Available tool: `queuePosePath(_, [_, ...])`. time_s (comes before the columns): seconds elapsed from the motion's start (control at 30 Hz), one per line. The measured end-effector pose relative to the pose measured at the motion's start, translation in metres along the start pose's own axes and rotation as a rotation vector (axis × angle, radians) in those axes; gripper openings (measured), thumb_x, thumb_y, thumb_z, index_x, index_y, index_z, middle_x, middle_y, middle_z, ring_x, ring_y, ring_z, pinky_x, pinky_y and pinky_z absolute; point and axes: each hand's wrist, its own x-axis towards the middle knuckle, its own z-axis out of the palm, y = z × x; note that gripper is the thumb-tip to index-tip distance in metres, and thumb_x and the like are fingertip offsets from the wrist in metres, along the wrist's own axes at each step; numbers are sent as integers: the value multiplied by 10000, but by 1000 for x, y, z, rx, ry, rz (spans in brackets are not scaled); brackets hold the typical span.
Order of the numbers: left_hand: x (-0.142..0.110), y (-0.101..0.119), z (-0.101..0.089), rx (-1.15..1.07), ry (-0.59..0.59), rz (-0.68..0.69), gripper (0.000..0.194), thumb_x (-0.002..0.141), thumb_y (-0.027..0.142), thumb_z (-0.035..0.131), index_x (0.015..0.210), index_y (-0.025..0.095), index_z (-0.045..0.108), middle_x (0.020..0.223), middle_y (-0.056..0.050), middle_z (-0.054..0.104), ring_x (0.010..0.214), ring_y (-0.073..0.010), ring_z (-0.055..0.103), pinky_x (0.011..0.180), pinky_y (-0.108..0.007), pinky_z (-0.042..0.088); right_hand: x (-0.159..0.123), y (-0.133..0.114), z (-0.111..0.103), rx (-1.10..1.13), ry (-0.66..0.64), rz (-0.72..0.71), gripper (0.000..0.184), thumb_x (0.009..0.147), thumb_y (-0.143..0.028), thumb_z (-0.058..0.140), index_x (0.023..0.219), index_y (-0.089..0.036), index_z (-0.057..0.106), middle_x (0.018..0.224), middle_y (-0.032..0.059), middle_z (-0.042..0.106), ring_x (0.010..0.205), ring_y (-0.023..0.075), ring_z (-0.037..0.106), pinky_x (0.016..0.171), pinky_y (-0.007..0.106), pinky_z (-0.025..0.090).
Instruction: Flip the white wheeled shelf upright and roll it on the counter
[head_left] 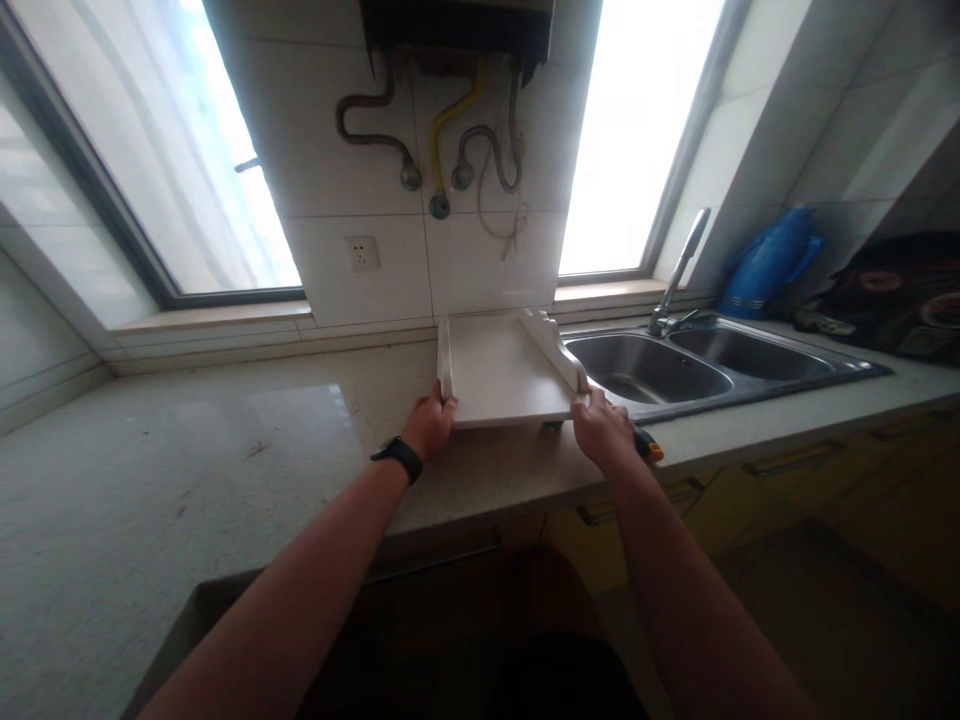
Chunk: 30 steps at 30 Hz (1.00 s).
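A white shelf board (502, 370) with raised side brackets lies upside down on the stone countertop (225, 450), just left of the sink. My left hand (430, 422), with a black watch on its wrist, grips the board's near left corner. My right hand (604, 425) is closed on the near right corner, by the scalloped bracket. An orange and black tool (649, 449) pokes out from under my right hand on the counter; whether the hand touches it is unclear.
A double steel sink (697, 365) with a tap (679, 270) sits right of the board. A blue kettle (769, 262) and dark items stand at the far right. Pipes (442, 150) hang from a wall heater above, with a socket (363, 253) below and windows either side.
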Motion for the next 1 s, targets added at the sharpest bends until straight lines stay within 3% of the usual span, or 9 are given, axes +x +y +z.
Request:
queuePosePath(0.23, [15,1,23,21,-2,-21,557,941,451,565,1398,134,578,1247,-207,743,1305,-410,610,1119,-480,428,31,13,-4,-57,-15,-22,630,1010,-493,249,1532,-207,456,1358,187,647,1280,435,504,1060,588,384])
queuePosePath(0.47, [18,2,43,80,2,-24,636,972,475,538,1477,91,493,1342,-248,693,1390,-417,541,1164,-481,368,54,23,-12,-101,-49,1,666,996,-538,281,1555,-214,443,1491,204,570,1348,461,466,1072,623,367])
queuePosePath(0.7, [21,11,61,210,-27,-23,733,1016,407,401,1569,-62,300,1420,-336,612,1414,-422,511,1190,-505,317,71,33,-22,-116,-96,40,678,980,-567,310,1567,-254,440,1523,180,547,1375,471,458,1080,632,364])
queuePosePath(1.0, [31,16,74,280,-39,-47,753,1017,454,417,1587,-27,310,1400,-323,634,1401,-389,541,1169,-457,347,82,52,-23,-107,-99,72,704,971,-614,295,1573,-273,429,1542,171,529,1406,488,429,1095,644,351])
